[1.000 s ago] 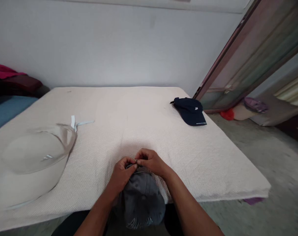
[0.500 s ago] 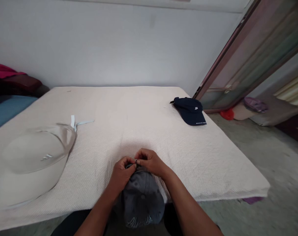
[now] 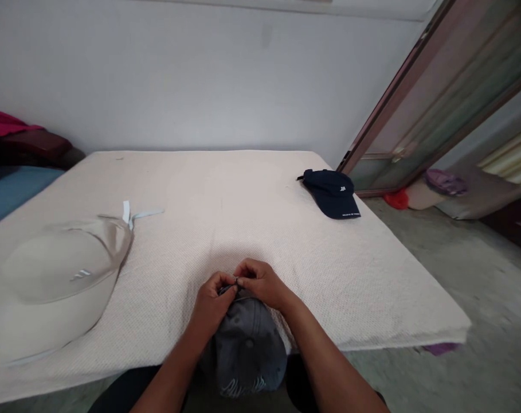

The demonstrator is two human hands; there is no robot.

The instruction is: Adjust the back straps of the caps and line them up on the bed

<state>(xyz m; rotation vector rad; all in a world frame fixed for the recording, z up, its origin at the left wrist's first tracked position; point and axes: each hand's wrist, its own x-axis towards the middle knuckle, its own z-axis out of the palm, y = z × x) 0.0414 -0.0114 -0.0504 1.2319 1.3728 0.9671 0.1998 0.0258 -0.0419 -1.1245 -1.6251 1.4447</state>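
Observation:
A dark grey baseball cap (image 3: 252,338) lies at the near edge of the bed, its embroidered front turned toward me. At the cap's far end, my left hand (image 3: 215,293) pinches the back strap between thumb and fingers. My right hand (image 3: 260,280) pinches the same strap just beside it, the fingertips of both hands almost meeting. A small metallic bit, perhaps the buckle, shows between them; its details are too small to make out. The fingers partly hide the strap.
On the left lies a large beige sun hat (image 3: 58,275) with pale ties. A navy cap (image 3: 331,194) rests near the bed's right edge. Both sit on the cream textured cover (image 3: 191,189). A white wall (image 3: 178,80) stands behind, and a sliding door (image 3: 398,120) is at the right.
Hardly anything differs. Both hands keep their pinch on the cap's strap, and the view has shifted very slightly.

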